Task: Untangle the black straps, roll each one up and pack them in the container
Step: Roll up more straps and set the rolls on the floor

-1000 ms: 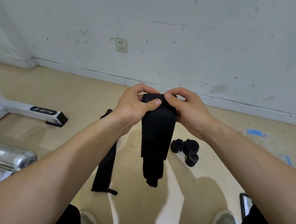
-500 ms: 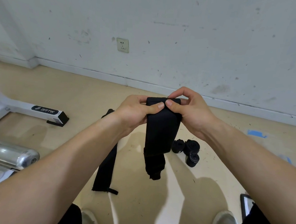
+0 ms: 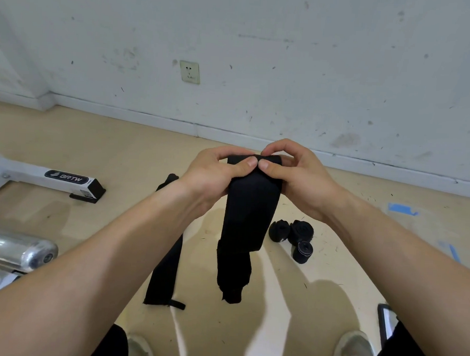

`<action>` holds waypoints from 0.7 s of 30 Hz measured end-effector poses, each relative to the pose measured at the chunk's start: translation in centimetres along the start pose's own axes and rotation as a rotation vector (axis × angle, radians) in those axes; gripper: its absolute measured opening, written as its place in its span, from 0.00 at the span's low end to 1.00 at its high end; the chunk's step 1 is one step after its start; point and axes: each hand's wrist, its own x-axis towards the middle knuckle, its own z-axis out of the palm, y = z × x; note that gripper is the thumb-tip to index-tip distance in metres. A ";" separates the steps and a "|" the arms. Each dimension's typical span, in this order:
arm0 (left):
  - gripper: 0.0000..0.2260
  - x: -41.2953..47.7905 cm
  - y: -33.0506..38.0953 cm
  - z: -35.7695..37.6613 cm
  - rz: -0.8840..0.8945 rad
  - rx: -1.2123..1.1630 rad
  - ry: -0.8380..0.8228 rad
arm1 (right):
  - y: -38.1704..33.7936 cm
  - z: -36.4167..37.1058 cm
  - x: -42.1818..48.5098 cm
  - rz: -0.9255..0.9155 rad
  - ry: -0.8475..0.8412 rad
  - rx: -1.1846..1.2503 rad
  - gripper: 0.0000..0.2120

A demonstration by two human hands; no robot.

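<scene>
A wide black strap (image 3: 246,214) hangs in the air in front of me, its top end rolled over between both hands. My left hand (image 3: 210,173) pinches the roll from the left and my right hand (image 3: 297,173) from the right, thumbs meeting on top. The loose tail dangles down to a narrow end. A second black strap (image 3: 165,259) lies flat on the floor under my left forearm. Three rolled black straps (image 3: 293,235) sit together on the floor to the right. No container is identifiable.
A white machine leg (image 3: 49,177) and a chrome bar (image 3: 15,249) stand at the left. A scuffed white wall with a socket (image 3: 190,72) runs behind. My shoes (image 3: 351,350) show at the bottom, a dark-edged object (image 3: 384,321) beside the right one.
The hanging tail has become shorter as the roll at the top took up more strap. Both hands have shifted slightly to the right, fingers re-gripping the roll.
</scene>
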 end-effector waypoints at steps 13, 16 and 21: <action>0.13 0.2 -0.6 -0.3 -0.005 0.011 0.019 | 0.5 1.0 0.1 0.016 0.140 0.001 0.08; 0.12 0.1 -0.6 -0.4 -0.028 0.004 0.007 | 0.4 1.1 0.0 -0.009 0.150 -0.006 0.07; 0.12 -0.2 -0.5 0.2 -0.025 -0.065 -0.004 | 0.1 1.0 0.0 -0.056 0.164 -0.059 0.08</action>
